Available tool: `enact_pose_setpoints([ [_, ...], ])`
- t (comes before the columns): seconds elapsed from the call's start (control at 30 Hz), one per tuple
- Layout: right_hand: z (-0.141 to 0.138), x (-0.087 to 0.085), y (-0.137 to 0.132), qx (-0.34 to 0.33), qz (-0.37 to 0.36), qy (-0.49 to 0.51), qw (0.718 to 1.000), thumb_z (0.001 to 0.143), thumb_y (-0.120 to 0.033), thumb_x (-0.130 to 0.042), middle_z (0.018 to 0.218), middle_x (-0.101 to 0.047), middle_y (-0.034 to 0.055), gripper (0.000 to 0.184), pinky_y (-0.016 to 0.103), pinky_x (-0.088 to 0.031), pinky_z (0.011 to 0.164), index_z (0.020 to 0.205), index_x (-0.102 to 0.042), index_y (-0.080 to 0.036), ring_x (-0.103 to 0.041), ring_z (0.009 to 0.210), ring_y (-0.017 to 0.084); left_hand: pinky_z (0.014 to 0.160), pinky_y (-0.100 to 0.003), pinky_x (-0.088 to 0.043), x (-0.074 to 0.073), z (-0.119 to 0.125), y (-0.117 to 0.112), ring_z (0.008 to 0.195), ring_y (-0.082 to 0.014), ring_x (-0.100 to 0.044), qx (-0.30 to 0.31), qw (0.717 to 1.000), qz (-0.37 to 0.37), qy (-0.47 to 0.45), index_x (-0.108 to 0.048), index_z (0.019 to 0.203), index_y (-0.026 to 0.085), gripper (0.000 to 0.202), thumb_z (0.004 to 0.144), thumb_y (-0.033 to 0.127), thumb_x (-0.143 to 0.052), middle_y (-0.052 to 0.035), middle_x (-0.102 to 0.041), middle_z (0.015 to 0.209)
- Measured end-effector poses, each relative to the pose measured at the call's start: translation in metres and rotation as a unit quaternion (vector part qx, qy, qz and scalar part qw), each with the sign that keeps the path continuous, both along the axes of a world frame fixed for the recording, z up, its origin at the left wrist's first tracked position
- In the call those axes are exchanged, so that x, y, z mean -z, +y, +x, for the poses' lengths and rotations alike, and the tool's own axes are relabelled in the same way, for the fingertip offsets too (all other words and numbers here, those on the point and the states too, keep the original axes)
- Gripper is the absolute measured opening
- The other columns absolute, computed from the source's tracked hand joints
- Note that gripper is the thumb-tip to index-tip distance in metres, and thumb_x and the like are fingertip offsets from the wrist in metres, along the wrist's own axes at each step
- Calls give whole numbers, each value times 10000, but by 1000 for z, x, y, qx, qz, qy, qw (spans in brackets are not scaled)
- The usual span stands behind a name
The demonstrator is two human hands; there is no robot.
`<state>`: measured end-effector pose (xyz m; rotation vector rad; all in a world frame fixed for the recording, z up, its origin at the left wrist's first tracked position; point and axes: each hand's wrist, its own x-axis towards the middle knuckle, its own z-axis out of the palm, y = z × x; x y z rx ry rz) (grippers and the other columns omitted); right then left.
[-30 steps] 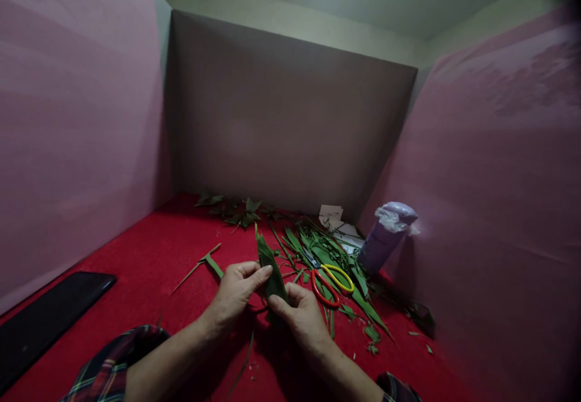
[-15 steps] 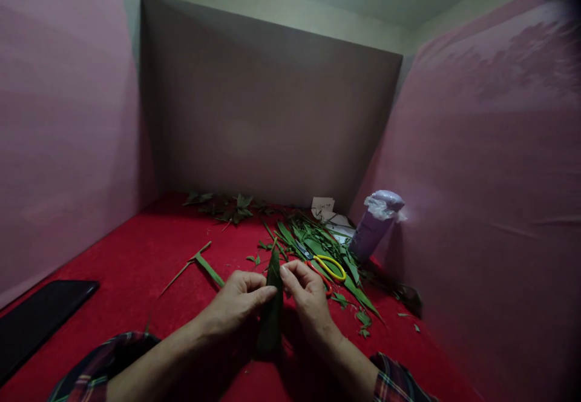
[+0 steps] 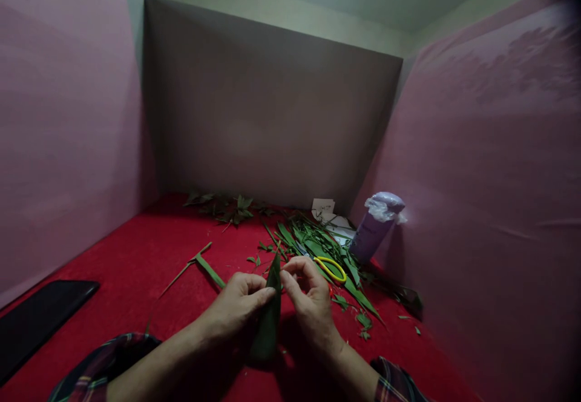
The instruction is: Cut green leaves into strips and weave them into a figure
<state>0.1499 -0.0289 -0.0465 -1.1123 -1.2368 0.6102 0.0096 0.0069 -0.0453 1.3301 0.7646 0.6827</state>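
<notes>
A long green leaf [image 3: 267, 329], narrow and pointed at the top, stands upright between my hands. My left hand [image 3: 238, 305] is closed on it, with the thumb across its left side. At the leaf's right edge, just below the tip, the thumb and forefinger of my right hand [image 3: 313, 302] are pinched together. Behind my right hand lie scissors with a yellow handle loop [image 3: 333, 269]; the other loop is mostly hidden by that hand. A bent green leaf strip [image 3: 209, 269] with a thin stalk lies to the left of my left hand.
A heap of long green leaves [image 3: 313, 232] lies at the back right. White paper [image 3: 323, 207] and a purple container [image 3: 373, 232] topped with clear plastic stand behind it. Lobed leaves [image 3: 240, 208] lie at the back. A flat black object [image 3: 45, 317] rests at left on the red cloth [image 3: 136, 250].
The leaf's tip has tilted slightly to the right and its lower end has shifted left. My right hand has shifted a little, covering more of the scissors.
</notes>
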Motion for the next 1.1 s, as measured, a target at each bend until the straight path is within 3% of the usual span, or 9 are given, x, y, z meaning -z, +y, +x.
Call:
enact_pose_setpoints([
  [0.13, -1, -3, -3, 10, 2, -82, 997, 726, -172, -607, 808, -524, 5, 78, 244, -382, 611, 799, -588, -194, -480, 682, 142, 432, -193, -238, 0, 0, 0, 452, -70, -336, 16, 999, 43, 16, -569, 626, 107, 389, 711, 486, -588, 47, -412, 500],
  [0.33, -2, -3, -2, -28, -12, -82, 996, 734, -152, -576, 739, -479, -11, 57, 239, -364, 599, 694, -556, -189, -464, 675, 142, 452, -196, -262, -2, -1, 0, 474, -78, -358, 29, 996, 77, 35, -580, 623, 110, 386, 722, 484, -571, 42, -443, 518],
  [0.5, -3, -2, -2, -30, -6, -51, 998, 733, -147, -571, 737, -451, -16, 97, 242, -371, 625, 666, -517, -191, -460, 692, 142, 442, -202, -269, -3, 0, -2, 462, -84, -381, 26, 998, 55, 35, -593, 633, 108, 391, 715, 490, -577, 27, -469, 513],
  [0.7, -2, 3, 1, -17, 6, 5, 1000, 713, -164, -603, 983, -508, 42, 54, 258, -387, 662, 711, -553, -183, -483, 782, 157, 464, -207, -311, -1, 1, -2, 475, -94, -429, 33, 998, 43, 20, -612, 659, 101, 375, 701, 474, -601, 10, -523, 534],
  [0.9, -2, 8, 0, -57, -12, 45, 997, 746, -195, -585, 712, -510, -15, 44, 249, -396, 630, 749, -543, -181, -481, 660, 133, 448, -197, -293, -1, 0, -2, 474, -86, -421, 48, 998, 47, 21, -582, 631, 106, 363, 722, 457, -588, 21, -502, 523],
  [1.1, -5, 7, 0, -47, -3, 82, 996, 786, -233, -571, 801, -526, -11, 136, 245, -424, 674, 904, -507, -207, -517, 747, 139, 421, -186, -284, -5, 1, -3, 420, -72, -411, 17, 1000, -18, -11, -574, 612, 116, 341, 677, 443, -645, 37, -493, 479],
])
